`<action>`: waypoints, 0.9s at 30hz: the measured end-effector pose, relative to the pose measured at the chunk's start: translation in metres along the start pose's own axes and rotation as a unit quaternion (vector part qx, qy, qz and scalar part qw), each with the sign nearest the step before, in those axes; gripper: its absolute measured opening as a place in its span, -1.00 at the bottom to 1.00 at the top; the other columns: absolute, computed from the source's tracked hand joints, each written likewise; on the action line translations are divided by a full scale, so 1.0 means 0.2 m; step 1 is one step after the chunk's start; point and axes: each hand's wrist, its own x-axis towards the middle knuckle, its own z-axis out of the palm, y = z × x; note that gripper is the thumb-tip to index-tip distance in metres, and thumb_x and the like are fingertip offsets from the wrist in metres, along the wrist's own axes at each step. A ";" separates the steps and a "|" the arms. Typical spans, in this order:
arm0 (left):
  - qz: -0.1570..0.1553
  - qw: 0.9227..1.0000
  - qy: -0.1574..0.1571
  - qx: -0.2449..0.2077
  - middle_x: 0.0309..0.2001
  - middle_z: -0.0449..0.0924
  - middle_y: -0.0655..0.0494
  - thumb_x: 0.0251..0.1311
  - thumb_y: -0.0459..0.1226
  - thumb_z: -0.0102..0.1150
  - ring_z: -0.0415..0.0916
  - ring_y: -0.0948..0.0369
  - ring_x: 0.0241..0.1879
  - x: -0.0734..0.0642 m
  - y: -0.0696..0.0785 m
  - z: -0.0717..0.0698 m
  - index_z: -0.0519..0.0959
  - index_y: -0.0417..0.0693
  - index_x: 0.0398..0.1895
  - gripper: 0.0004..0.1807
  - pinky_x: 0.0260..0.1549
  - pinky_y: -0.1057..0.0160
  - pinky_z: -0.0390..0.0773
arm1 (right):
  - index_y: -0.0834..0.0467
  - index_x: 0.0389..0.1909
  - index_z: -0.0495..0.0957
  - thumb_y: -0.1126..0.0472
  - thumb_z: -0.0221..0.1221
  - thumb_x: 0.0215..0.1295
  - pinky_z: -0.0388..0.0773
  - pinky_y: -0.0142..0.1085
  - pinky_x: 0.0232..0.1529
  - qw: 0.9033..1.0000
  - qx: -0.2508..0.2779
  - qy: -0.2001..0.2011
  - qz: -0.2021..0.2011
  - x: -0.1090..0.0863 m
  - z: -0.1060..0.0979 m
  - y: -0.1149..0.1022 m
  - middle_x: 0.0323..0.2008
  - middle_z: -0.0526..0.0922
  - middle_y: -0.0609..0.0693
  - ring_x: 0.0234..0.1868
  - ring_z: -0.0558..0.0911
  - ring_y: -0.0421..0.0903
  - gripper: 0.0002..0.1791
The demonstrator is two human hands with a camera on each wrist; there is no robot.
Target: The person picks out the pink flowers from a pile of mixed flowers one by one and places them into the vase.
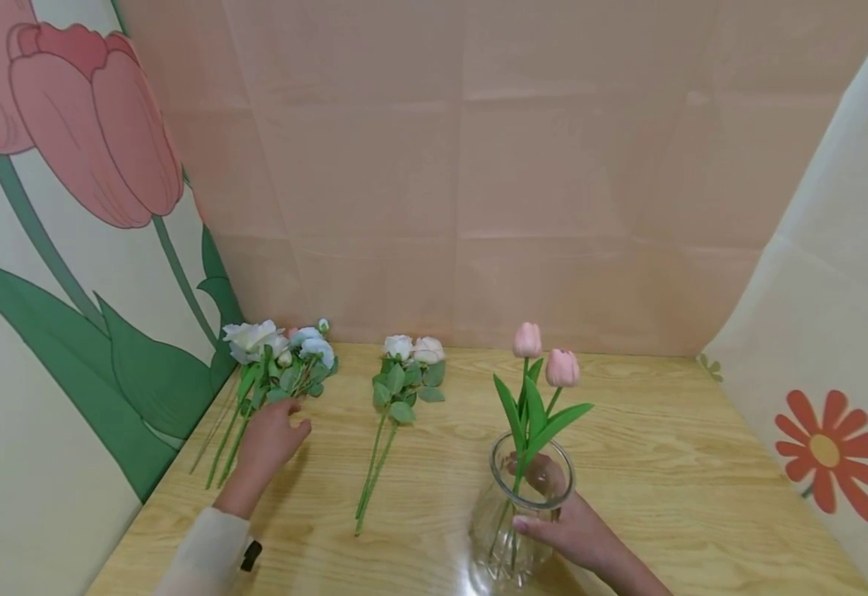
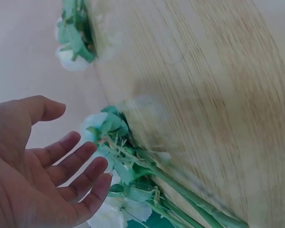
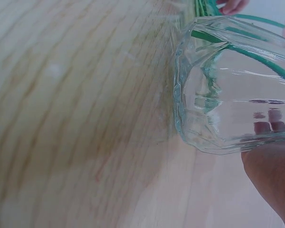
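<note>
My right hand (image 1: 568, 526) grips a clear glass vase (image 1: 493, 530) near its neck, thumb on the near side and fingers round the back. Two pink tulips (image 1: 545, 356) with green leaves stand in the vase, their stems visible through the glass. In the right wrist view the ribbed base of the vase (image 3: 183, 95) shows beside the table surface. Over at the left, my left hand (image 1: 270, 443) reaches over a bunch of white and pale blue flowers (image 1: 285, 348). Its fingers are loosely spread beside the stems (image 2: 180, 190), with nothing held in them.
Two pale roses (image 1: 411, 352) with leafy stems lie on the wooden table (image 1: 649, 447) between the hands. A plain pinkish backdrop (image 1: 463, 165) rises behind the table. Printed cloths with a tulip pattern (image 1: 106, 124) and a red flower (image 1: 824, 451) flank the sides.
</note>
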 end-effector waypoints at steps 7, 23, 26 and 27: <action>-0.012 1.000 -0.001 0.005 0.06 0.65 -0.25 0.31 -0.15 0.22 0.62 -0.21 -0.05 0.00 -0.05 -0.01 0.60 -0.29 0.14 -0.54 -0.14 -0.16 0.62 | 0.13 0.44 0.26 0.28 0.37 0.23 0.40 0.05 0.27 1.000 -0.002 -0.001 0.003 0.00 0.00 0.00 0.36 0.45 0.18 0.35 0.38 -0.27 -0.22; -0.050 0.998 -0.025 0.025 0.05 0.62 -0.35 0.34 -0.14 0.15 0.60 -0.27 -0.07 0.00 -0.14 -0.02 0.53 -0.39 0.16 -0.50 -0.15 -0.20 0.61 | 0.14 0.44 0.26 0.29 0.38 0.21 0.41 -0.11 0.27 1.000 0.001 0.003 -0.006 0.00 0.00 0.00 0.36 0.46 0.18 0.34 0.36 -0.32 -0.21; -0.055 0.998 -0.028 0.023 0.04 0.62 -0.36 0.34 -0.15 0.15 0.60 -0.27 -0.08 0.00 -0.14 -0.02 0.53 -0.40 0.16 -0.50 -0.14 -0.20 0.60 | 0.12 0.44 0.26 0.29 0.38 0.21 0.41 -0.12 0.28 1.000 0.002 0.003 -0.008 -0.01 0.00 0.01 0.36 0.45 0.18 0.35 0.36 -0.32 -0.20; -0.056 0.998 -0.029 0.023 0.04 0.61 -0.36 0.34 -0.16 0.14 0.60 -0.27 -0.08 0.00 -0.15 -0.02 0.53 -0.40 0.15 -0.51 -0.15 -0.21 0.60 | 0.12 0.44 0.26 0.30 0.38 0.20 0.41 -0.13 0.28 1.000 0.002 0.003 -0.009 -0.01 0.00 0.01 0.36 0.46 0.17 0.35 0.36 -0.32 -0.20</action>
